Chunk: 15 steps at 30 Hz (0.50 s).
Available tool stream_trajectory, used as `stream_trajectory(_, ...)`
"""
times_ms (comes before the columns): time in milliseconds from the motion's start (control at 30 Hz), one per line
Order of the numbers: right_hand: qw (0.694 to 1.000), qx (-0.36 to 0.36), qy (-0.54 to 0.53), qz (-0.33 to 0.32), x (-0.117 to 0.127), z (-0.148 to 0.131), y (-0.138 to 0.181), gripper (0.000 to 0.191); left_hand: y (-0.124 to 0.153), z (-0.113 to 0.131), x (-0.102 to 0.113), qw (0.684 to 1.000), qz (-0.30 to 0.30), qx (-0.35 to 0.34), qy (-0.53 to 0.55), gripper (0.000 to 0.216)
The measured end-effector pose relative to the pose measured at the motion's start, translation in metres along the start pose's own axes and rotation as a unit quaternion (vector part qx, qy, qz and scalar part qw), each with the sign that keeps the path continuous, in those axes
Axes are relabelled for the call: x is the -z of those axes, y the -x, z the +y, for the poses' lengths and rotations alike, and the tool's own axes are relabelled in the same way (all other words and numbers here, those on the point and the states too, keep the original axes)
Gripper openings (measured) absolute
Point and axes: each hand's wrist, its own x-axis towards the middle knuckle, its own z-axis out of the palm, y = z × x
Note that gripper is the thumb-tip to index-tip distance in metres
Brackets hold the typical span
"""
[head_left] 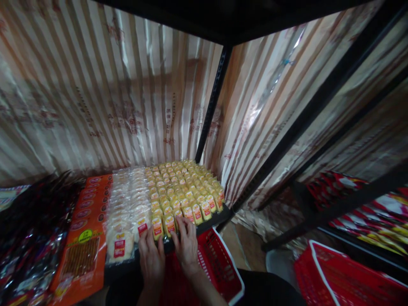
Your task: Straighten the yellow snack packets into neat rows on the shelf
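Observation:
Small yellow-wrapped snack packets (169,224) stand in tight rows at the shelf's right end, their orange and red labels facing me. At the front of these rows, my left hand (152,255) has its fingers and thumb bent around the lower part of a yellow packet (157,227). Just to the right, my right hand (186,244) presses curled fingers and thumb against the front-row packets. Parts of those packets are hidden behind my fingers. Clear-wrapped pale crackers (119,242) with red labels form columns left of my left hand.
Orange bags of stick snacks (81,250) and dark shiny packets (32,233) fill the shelf leftward. Below are a red basket (219,259) with a white rim and another red basket (347,272). A black upright (213,102) stands behind; striped sheeting covers the wall.

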Motion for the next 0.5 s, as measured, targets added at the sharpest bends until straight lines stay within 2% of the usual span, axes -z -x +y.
stream_trajectory(267,0.999,-0.02,-0.041,-0.028,-0.003,-0.001,-0.003,0.042,0.003,-0.012,-0.016,0.997,0.031,-0.067,0.004,0.034)
stream_trajectory(500,0.997,0.018,-0.067,-0.042,0.004,0.004,-0.001,0.044,0.0,0.0,-0.01,0.977,0.126,-0.154,-0.074,0.037)
